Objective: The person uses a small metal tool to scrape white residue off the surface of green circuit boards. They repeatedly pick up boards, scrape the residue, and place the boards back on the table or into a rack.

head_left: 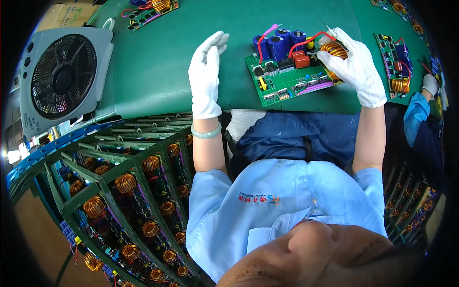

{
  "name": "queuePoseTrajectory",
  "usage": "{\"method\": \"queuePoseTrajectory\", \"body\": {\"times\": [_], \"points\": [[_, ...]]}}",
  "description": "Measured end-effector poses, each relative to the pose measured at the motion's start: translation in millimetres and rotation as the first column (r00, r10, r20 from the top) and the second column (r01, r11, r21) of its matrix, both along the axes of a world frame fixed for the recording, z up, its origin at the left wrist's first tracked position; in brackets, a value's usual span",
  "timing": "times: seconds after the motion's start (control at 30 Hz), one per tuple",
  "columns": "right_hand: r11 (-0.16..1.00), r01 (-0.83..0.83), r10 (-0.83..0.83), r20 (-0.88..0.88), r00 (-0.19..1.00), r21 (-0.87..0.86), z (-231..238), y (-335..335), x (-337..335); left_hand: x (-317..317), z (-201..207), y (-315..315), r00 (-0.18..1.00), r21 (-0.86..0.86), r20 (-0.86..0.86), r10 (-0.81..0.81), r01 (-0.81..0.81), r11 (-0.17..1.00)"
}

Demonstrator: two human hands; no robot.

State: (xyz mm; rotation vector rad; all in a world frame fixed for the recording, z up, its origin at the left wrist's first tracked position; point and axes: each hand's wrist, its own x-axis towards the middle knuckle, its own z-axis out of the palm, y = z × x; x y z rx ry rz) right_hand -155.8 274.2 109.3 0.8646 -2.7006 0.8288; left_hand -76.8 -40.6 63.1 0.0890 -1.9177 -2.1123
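Note:
A green circuit board (287,79) lies on the green work surface in front of me. It carries several blue capacitors (277,48), a red block-shaped component (301,60) and a toroidal copper coil (334,49). From the top of the board a red wire (306,42) arches toward the coil. My right hand (356,69), in a white glove, closes around the coil at the board's right end, thumb on its near side and fingers on its far side. My left hand (205,76), also gloved, is raised left of the board with fingers stretched out, holding nothing.
A grey box fan (64,76) stands at the left of the green table (158,71). More boards lie at the top left (150,14) and right (394,67). Below the table edge, a green rack (95,179) holds several coil-bearing boards. Another person's gloved hand (430,85) is at far right.

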Motion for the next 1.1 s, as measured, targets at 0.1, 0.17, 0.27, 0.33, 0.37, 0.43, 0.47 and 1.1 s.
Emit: {"method": "queuePoseTrajectory", "body": {"times": [0.1,0.17,0.27,0.33,0.37,0.43,0.47,1.1], "points": [[1.000,0.003,-0.003,0.046,0.999,-0.001,6,-2,2,13,3,8,0.990,-0.171,-0.123,-0.074,0.053,0.984],[1.000,0.008,-0.006,0.155,0.988,-0.011,14,-5,5,22,16,13,0.977,-0.308,-0.087,-0.195,0.160,0.938],[1.000,-0.003,0.006,0.127,0.992,-0.023,13,-5,7,27,43,34,0.959,-0.547,0.017,-0.283,0.246,0.800],[1.000,0.007,-0.006,0.069,0.998,-0.017,6,-3,4,24,51,44,0.957,-0.719,0.012,-0.288,0.209,0.663],[1.000,0.013,-0.013,0.040,0.999,-0.014,3,-2,3,21,47,48,0.962,-0.750,0.028,-0.271,0.199,0.631],[1.000,0.003,-0.002,0.044,0.999,-0.015,-1,1,3,19,48,51,0.964,-0.744,0.056,-0.259,0.213,0.634],[1.000,-0.002,0.003,0.046,0.999,-0.015,-1,2,4,17,48,53,0.964,-0.732,0.056,-0.262,0.218,0.645],[0.995,-0.089,0.090,-0.034,0.995,0.035,8,-6,6,7,31,43,0.948,-0.730,0.025,-0.319,0.235,0.641]]}}
